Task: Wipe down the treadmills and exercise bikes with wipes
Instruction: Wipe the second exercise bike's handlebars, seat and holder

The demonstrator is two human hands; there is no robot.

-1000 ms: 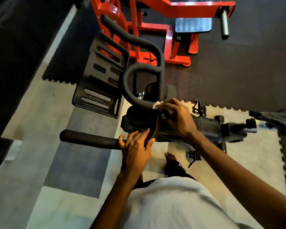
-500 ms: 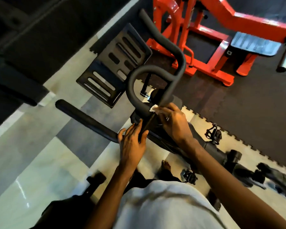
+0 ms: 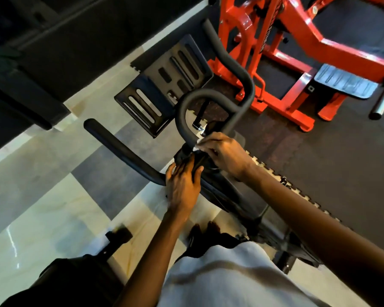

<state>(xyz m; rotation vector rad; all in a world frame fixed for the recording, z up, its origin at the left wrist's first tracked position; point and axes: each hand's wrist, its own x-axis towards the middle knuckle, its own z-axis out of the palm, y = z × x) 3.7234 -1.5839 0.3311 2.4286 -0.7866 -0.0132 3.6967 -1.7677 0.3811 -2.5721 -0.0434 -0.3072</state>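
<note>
A black exercise bike stands below me, its looped handlebar (image 3: 184, 107) curving up in the middle of the head view and a straight grip (image 3: 120, 147) running out to the left. My right hand (image 3: 222, 151) pinches a small white wipe (image 3: 197, 144) against the lower bend of the loop. My left hand (image 3: 183, 182) grips the bar where the left grip meets the stem, fingers curled over it. Most of the wipe is hidden under my right fingers.
A black slotted tray (image 3: 164, 85) sits ahead of the handlebar. An orange weight machine (image 3: 275, 52) with a grey footplate (image 3: 341, 84) stands on dark rubber matting at the upper right. Pale tiled floor (image 3: 42, 207) lies to the left. A black saddle (image 3: 64, 282) shows at bottom left.
The view has swung and closed in, so the bike looks larger and rotated. My right hand has shifted the wipe a little along the loop's lower bend; my left hand keeps its hold.
</note>
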